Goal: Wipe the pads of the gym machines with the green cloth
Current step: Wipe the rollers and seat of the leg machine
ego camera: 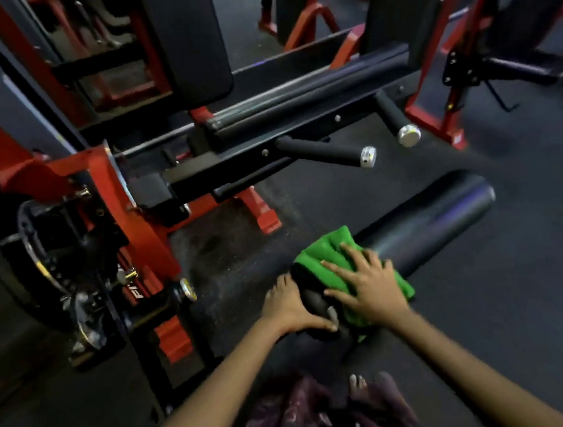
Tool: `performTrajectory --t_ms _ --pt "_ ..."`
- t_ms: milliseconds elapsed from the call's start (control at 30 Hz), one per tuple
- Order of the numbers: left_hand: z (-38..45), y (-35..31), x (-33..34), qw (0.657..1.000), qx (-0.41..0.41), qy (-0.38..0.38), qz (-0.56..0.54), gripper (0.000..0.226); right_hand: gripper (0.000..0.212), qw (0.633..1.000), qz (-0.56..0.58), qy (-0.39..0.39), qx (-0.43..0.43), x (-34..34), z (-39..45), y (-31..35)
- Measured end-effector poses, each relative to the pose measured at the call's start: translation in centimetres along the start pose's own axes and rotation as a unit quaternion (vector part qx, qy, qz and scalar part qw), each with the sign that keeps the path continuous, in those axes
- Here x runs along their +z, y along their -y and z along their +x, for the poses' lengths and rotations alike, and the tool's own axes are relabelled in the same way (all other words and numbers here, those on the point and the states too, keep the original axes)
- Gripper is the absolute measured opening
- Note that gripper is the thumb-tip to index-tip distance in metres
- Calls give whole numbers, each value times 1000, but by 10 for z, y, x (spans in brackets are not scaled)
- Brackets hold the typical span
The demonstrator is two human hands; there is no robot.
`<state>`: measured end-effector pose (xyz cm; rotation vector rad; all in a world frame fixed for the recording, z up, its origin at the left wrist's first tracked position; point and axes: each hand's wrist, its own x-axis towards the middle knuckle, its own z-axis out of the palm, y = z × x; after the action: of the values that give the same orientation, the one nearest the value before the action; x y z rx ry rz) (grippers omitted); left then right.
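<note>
Because the bright green microfibre cloth (332, 260) is soft and light, you should judge that it will fold and bunch easily, so it is better to press it with a flat palm than to pinch one corner. It lies draped over the near end of the long black cylindrical foam roller pad (425, 220), which reaches away to the right above the dark rubber floor (537, 274). Your right hand (366, 287) rests on the cloth with fingers spread and nearly straight, pressing it onto the pad and not curling around it. Your left hand (289, 305) holds the near end of the roller, the thumb under and the fingers wrapped on the far side, probably to stop it turning. The pad looks firm but a little springy, with a smooth, faintly shiny cover that may be slippery under the cloth. The cloth looks crumpled, with deep folds, and one part hangs down at the near side. Behind stands the red and black steel machine frame (125, 207).
</note>
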<state>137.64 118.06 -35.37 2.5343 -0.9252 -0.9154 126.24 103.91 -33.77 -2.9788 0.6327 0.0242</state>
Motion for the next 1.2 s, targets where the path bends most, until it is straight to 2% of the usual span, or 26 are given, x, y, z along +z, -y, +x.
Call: performTrajectory --t_ms 67,133,200,267,367,467,533,600,667,733,800,867,933,1000,1100,1200 --pt "2 0 -3 1000 4 9 24 138 64 1000 -22 -5 14 2 1 -31" --pt "3 -2 -5 998 6 14 59 141 63 996 10 3 89 -4 5 -44" --pt "4 -4 -7 997 7 20 81 141 60 983 19 -1 185 -3 10 -25" --pt "3 -4 -5 997 1 22 68 135 58 975 18 1 221 1 10 19" --pt "3 -3 -2 999 -13 25 32 117 57 992 -3 -12 127 15 -2 60" --pt "0 -4 -2 999 -16 48 1 135 63 998 -26 6 51 10 4 21" --pt "-2 -3 -3 999 -12 46 -10 141 62 994 -48 5 97 1 17 -19" --pt "0 -1 -2 999 -13 45 -11 141 57 983 -35 6 182 -6 28 -50" --pt "1 0 0 999 -17 44 -8 141 56 972 -26 9 233 -10 39 -57" --pt "1 0 1 999 -16 35 -5 139 56 969 -52 22 239 -11 45 -37" --pt "1 -1 3 999 -19 29 -6 138 55 977 -71 35 198 -4 40 -6" --pt "0 -3 3 999 -21 27 -4 139 52 991 -73 19 113 5 23 17" --pt "0 -4 2 999 -28 29 -1 140 54 996 -77 24 42 8 8 16" --pt "1 -5 1 999 -31 32 -1 139 55 996 -88 9 18 3 12 -7" --pt "1 -6 2 999 -34 30 6 137 53 991 -62 34 118 -10 37 -57" --pt "-2 -9 4 999 -35 10 29 137 58 975 -4 19 221 -17 57 -66"
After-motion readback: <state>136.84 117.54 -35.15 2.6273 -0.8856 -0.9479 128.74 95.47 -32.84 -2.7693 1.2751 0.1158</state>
